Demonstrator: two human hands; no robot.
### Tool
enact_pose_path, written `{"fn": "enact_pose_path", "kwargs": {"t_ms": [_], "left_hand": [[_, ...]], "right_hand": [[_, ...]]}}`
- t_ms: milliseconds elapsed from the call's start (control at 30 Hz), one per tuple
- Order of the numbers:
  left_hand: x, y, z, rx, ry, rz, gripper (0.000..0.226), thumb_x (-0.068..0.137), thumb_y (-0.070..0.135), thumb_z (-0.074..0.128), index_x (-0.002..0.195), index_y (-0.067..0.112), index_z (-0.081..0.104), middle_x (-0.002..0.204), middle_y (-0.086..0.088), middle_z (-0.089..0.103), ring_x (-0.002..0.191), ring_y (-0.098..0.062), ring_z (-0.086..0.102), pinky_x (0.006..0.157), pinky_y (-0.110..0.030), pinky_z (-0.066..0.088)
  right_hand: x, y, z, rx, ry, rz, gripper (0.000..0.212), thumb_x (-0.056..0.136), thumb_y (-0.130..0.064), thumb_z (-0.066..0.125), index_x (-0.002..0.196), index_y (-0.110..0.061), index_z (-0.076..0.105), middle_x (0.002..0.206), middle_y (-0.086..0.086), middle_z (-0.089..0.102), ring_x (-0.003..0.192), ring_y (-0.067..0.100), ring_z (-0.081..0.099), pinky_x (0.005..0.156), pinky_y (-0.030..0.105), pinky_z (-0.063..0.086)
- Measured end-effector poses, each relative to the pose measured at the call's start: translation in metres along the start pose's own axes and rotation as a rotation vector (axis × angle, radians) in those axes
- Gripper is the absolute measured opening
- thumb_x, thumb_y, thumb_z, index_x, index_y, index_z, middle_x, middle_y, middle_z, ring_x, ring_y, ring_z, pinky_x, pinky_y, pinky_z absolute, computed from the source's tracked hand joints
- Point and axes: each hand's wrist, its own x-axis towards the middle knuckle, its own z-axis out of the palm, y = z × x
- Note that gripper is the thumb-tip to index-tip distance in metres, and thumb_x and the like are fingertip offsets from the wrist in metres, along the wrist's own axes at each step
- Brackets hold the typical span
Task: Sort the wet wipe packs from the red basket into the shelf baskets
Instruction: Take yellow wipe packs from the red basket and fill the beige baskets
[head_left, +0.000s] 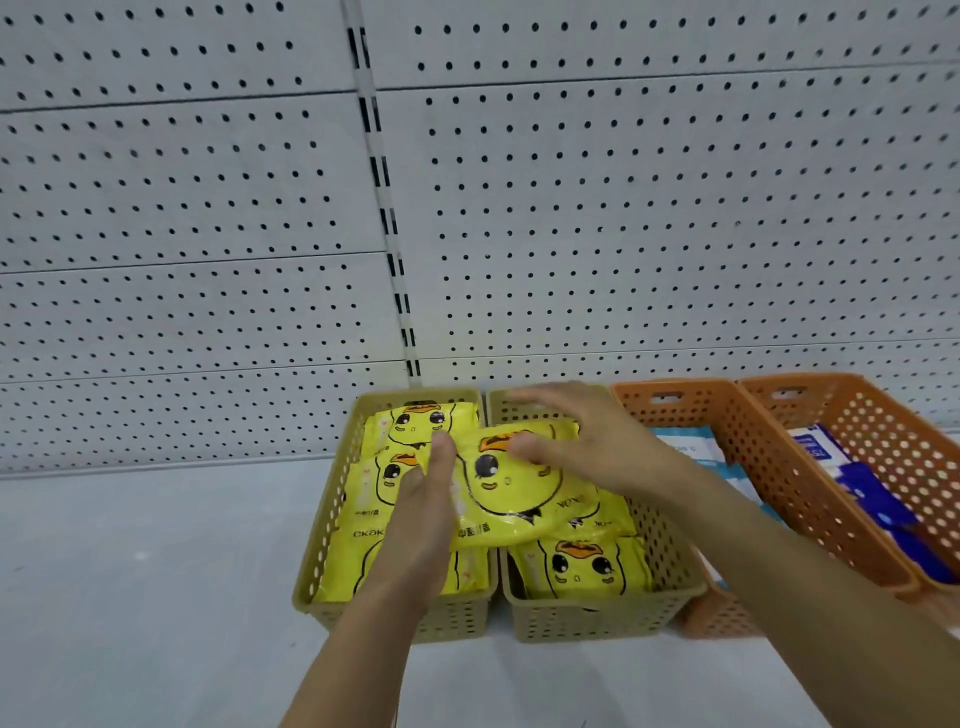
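Observation:
A yellow wet wipe pack (511, 488) with a duck face lies tilted across the rims of two tan shelf baskets. My left hand (423, 512) holds its left edge, thumb on top and fingers hidden underneath. My right hand (589, 441) hovers over the pack's far right end with fingers straight and spread, its thumb touching the top. The left tan basket (324, 540) holds several of the same yellow packs. More of them lie in the right tan basket (670, 561). The red basket is out of view.
Two orange baskets stand to the right: one (743, 441) with white-and-light-blue packs, the far one (898, 436) with white-and-dark-blue packs. All baskets sit on a grey shelf (156, 571) backed by a white pegboard wall (208, 208).

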Motion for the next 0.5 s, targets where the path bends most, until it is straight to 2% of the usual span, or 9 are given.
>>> {"fn": "enact_pose_path", "kwargs": {"t_ms": [100,133,167,200,267,333,367,433,500], "left_hand": [[-0.001,-0.001,0.019,0.067,-0.009,0.028,0.077,0.091,0.070,0.032,0.146,0.016,0.032,0.144,0.001,0.040,0.133,-0.021,0.038,0.107,-0.041,0.033],[0.000,-0.003,0.022,0.121,0.019,0.097,0.066,0.093,0.065,0.033,0.135,0.015,0.044,0.129,0.000,0.048,0.119,-0.020,0.046,0.095,-0.035,0.036],[-0.001,-0.004,0.024,0.185,0.024,0.187,0.050,0.095,0.061,0.034,0.109,0.017,0.054,0.103,-0.001,0.053,0.094,-0.020,0.050,0.080,-0.031,0.036],[0.000,-0.008,0.024,0.237,0.020,0.272,0.044,0.096,0.058,0.035,0.084,0.018,0.049,0.078,0.001,0.046,0.073,-0.017,0.042,0.066,-0.028,0.032],[0.002,-0.020,0.020,0.372,0.006,0.433,0.043,0.097,0.056,0.036,0.069,0.023,0.041,0.062,0.010,0.038,0.060,-0.009,0.035,0.056,-0.027,0.028],[0.004,-0.038,0.012,0.606,0.007,0.569,0.021,0.098,0.050,0.040,0.097,0.039,0.058,0.085,0.022,0.054,0.085,0.004,0.048,0.076,-0.022,0.040],[0.003,-0.047,0.008,0.747,0.005,0.591,0.030,0.097,0.050,0.041,0.122,0.039,0.054,0.108,0.024,0.056,0.110,0.003,0.048,0.097,-0.025,0.038],[-0.004,-0.059,0.002,1.091,-0.061,0.535,0.064,0.092,0.065,0.026,0.148,0.034,0.030,0.147,0.018,0.039,0.143,-0.004,0.023,0.121,-0.036,0.008],[-0.006,-0.064,0.000,1.328,-0.078,0.490,0.084,0.083,0.074,0.008,0.154,0.030,0.011,0.160,0.016,0.017,0.149,-0.002,0.003,0.120,-0.036,-0.012]], "right_hand": [[0.002,-0.004,-0.008,-0.008,-0.190,0.062,0.038,0.071,-0.046,0.078,0.105,-0.034,0.067,0.099,-0.017,0.068,0.093,0.005,0.063,0.086,0.032,0.052],[0.001,0.000,-0.010,0.059,-0.215,0.078,0.027,0.073,-0.037,0.080,0.097,-0.028,0.070,0.090,-0.012,0.069,0.083,0.008,0.066,0.080,0.032,0.053],[-0.001,0.004,-0.012,0.107,-0.228,0.092,0.019,0.076,-0.030,0.079,0.092,-0.024,0.071,0.083,-0.009,0.069,0.075,0.010,0.066,0.075,0.032,0.053],[-0.004,0.010,-0.013,0.127,-0.234,0.101,0.013,0.079,-0.026,0.077,0.088,-0.020,0.071,0.078,-0.006,0.070,0.069,0.009,0.065,0.072,0.031,0.051],[-0.007,0.027,-0.016,0.128,-0.206,0.101,0.009,0.082,-0.026,0.073,0.085,-0.017,0.072,0.077,-0.002,0.070,0.069,0.007,0.063,0.075,0.031,0.049],[-0.009,0.046,-0.017,0.123,-0.143,0.137,0.007,0.084,-0.029,0.071,0.082,-0.022,0.072,0.080,-0.008,0.069,0.077,0.003,0.061,0.083,0.032,0.047],[-0.009,0.054,-0.017,0.124,-0.127,0.170,0.005,0.084,-0.030,0.071,0.081,-0.026,0.071,0.081,-0.013,0.067,0.080,0.002,0.059,0.085,0.032,0.046],[-0.011,0.061,-0.017,0.087,-0.153,0.204,0.010,0.087,-0.028,0.068,0.077,-0.029,0.069,0.077,-0.014,0.062,0.074,0.003,0.056,0.077,0.028,0.044],[-0.010,0.062,-0.009,-0.021,-0.238,0.200,0.015,0.090,-0.024,0.064,0.078,-0.020,0.070,0.069,-0.006,0.058,0.063,0.008,0.052,0.061,0.022,0.041]]}}
